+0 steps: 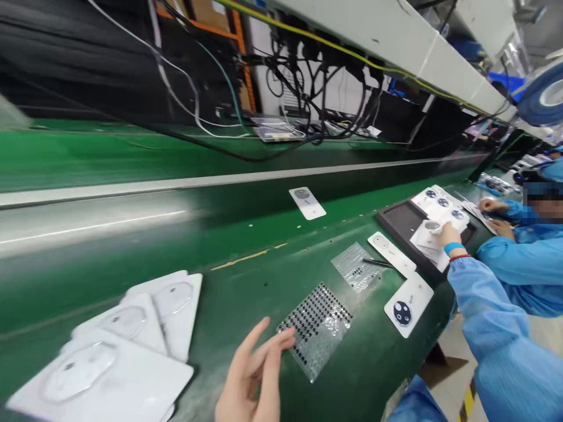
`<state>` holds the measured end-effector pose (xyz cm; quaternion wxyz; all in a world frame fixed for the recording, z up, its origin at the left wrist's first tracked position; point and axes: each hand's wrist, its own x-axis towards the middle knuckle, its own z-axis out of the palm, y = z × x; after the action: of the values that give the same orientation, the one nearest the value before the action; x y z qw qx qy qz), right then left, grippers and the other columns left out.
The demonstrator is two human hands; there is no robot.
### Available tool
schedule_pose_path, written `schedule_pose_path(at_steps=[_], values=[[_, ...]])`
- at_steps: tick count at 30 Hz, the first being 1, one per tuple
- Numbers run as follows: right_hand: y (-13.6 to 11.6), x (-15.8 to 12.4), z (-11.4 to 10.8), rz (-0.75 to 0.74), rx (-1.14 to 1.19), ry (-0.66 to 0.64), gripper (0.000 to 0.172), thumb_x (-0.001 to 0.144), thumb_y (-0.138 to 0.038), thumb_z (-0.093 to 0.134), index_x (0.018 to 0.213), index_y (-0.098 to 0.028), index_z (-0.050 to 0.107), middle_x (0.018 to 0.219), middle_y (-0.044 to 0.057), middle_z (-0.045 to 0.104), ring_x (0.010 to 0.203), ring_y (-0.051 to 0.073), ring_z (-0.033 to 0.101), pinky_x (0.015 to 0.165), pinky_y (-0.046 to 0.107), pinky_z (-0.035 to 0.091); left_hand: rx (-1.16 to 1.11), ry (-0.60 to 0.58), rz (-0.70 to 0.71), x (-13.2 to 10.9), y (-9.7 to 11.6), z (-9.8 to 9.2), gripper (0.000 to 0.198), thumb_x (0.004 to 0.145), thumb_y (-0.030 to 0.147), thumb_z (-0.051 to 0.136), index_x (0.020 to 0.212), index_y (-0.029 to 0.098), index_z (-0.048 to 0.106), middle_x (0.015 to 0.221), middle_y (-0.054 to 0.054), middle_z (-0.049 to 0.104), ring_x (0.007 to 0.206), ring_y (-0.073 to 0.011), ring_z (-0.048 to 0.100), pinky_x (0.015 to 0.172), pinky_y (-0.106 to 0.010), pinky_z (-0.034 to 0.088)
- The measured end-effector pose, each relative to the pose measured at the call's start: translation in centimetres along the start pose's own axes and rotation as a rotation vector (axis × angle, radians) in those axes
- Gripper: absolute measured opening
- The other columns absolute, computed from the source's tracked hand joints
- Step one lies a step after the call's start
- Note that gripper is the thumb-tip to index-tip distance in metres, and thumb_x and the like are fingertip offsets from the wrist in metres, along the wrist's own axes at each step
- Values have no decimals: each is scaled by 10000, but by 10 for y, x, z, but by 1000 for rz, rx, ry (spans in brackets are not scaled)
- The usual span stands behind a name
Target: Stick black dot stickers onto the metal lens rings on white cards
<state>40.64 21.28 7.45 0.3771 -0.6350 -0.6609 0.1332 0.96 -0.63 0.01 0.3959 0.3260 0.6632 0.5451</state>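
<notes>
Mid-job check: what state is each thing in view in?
Large clear plastic sheet with black dots: flat, partly bare
Small clear plastic sheet: flat, mostly bare
Slim black tool: lying over small sheet's edge
Dark rectangular tray: partly filled
White rectangular cards at left: piled, overlapping
White card with navy disc: flat, disc up
Left hand: at large sheet's edge, contact unclear
Right hand: at white cards in tray, grip unclear

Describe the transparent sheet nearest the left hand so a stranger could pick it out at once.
On the green workbench, find the person's left hand. At its fingertips lies the transparent sheet. Unlike the similar sheet beyond it, which bears only a few black dots, this one carries many rows of them.
</notes>
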Motion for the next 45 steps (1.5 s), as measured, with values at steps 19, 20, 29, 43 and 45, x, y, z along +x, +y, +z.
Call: schedule_pose_path(at_steps=[19, 20, 29, 43, 45], values=[[-175, 91, 255, 266, -216, -550, 316, 939, -314, 608, 1207, -150, 577, 1211, 86, 601, 1042, 214, 627, 874, 419, 550, -59, 88, 59, 9, -7, -3, 304, 872, 345, 547, 1106, 156, 590, 898, -107, 766, 846, -226, 726, 838, -388, 559], [-182, 87, 246, 244, -172, -572, 306, 944, -299, 602, 1206, -145, 574, 1195, 87, 609, 1020, 206, 635, 855, 404, 559, -89, 95, 52, 10, -7, -3, 318, 867, 355, 561, 1109, 151, 586, 912, -117, 762, 868, -229, 723, 863, -396, 552], [-191, -133, 181, -43, 344, -1203, 208, 892, -263, 647, 1050, -142, 588, 775, 1, 690, 579, 118, 658, 559, 249, 577, -443, 206, -7, 16, 7, 9, 801, 847, 363, 640, 1507, 270, 197, 1513, -166, 409, 1297, -268, 525, 995, -398, 494], [-130, -184, 173, -721, 381, -413, 169, 902, -174, 640, 1066, -176, 679, 1001, 88, 682, 958, 186, 626, 828, 372, 543, 121, -202, -90, 13, 0, -8, 338, 748, 462, 664, 601, 163, 718, 607, -40, 695, 585, -203, 613, 526, -267, 452], [-136, -185, 169, -754, 408, -408, 200, 902, -180, 641, 1099, -182, 673, 1015, 95, 680, 968, 193, 624, 830, 387, 545, 58, -250, -106, 9, 0, -2, 339, 764, 448, 655, 600, 157, 710, 607, -36, 689, 559, -178, 593, 510, -255, 445]])
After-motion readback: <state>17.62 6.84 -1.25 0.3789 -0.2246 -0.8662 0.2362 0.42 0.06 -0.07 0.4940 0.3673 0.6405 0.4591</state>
